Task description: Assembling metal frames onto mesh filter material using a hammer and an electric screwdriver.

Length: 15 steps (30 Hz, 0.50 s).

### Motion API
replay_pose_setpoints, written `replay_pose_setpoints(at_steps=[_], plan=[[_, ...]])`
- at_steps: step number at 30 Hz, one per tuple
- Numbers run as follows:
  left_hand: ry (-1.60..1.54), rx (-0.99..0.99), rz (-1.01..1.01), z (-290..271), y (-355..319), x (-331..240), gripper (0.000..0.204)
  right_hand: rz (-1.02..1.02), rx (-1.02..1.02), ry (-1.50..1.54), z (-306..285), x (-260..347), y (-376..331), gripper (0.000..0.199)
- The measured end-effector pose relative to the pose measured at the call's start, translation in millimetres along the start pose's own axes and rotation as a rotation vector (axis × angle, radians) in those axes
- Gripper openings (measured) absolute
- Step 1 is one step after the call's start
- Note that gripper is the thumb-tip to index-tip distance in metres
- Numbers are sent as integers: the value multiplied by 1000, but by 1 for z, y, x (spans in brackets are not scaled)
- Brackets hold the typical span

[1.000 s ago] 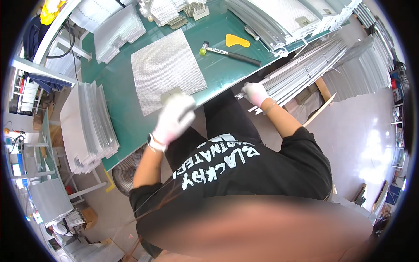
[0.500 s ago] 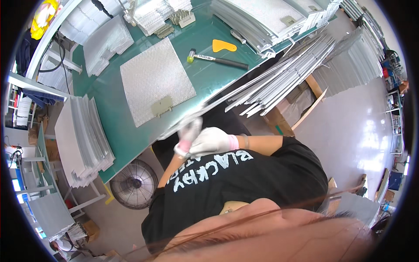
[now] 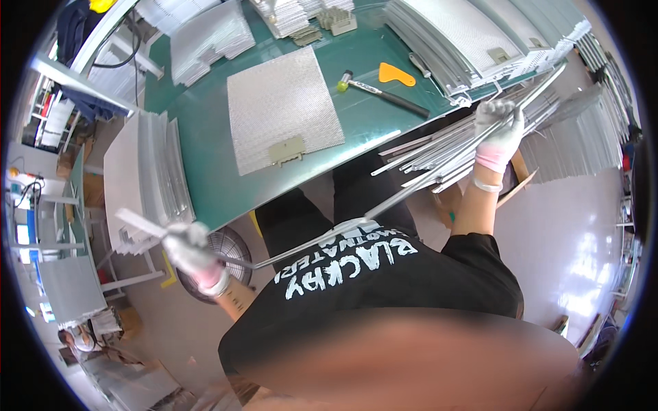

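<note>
A long thin metal frame strip (image 3: 312, 242) stretches in front of my body, bent at a corner near its left end. My left hand (image 3: 192, 255), in a white glove and blurred by motion, is closed round the short bent section. At the right, my gloved right hand (image 3: 498, 135) grips the strip's other end in a fist, above the bundle of metal strips (image 3: 439, 154). On the green table (image 3: 205, 185) lies a silver mesh panel (image 3: 281, 103). A beige-green plastic piece (image 3: 286, 149) rests on its near edge.
A hammer (image 3: 387, 96), a yellow scraper (image 3: 396, 74) and a screwdriver (image 3: 419, 65) lie right of the panel. Stacked panels (image 3: 147, 178) stand at the table's left end, others (image 3: 452, 48) at the back right. A floor fan (image 3: 226, 250) sits below the near edge.
My hands were together near the table's front edge. They have spread wide apart, left hand to the left and right hand up to the right, with the strip now stretched between them.
</note>
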<state>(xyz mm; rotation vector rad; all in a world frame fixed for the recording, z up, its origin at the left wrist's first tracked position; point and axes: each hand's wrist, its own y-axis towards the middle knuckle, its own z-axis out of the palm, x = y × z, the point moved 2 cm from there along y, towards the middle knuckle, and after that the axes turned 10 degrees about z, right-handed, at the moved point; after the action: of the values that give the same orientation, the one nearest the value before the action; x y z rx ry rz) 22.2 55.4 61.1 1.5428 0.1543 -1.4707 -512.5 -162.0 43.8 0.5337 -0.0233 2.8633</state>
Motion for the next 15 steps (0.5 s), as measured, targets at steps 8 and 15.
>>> replay_pose_setpoints(at_steps=[8, 15], plan=[[-173, 332, -295, 56, -75, 78, 25, 631, 280, -306, 77, -206, -4, 15], [296, 856, -117, 77, -107, 72, 51, 798, 379, -822, -16, -262, -4, 20]])
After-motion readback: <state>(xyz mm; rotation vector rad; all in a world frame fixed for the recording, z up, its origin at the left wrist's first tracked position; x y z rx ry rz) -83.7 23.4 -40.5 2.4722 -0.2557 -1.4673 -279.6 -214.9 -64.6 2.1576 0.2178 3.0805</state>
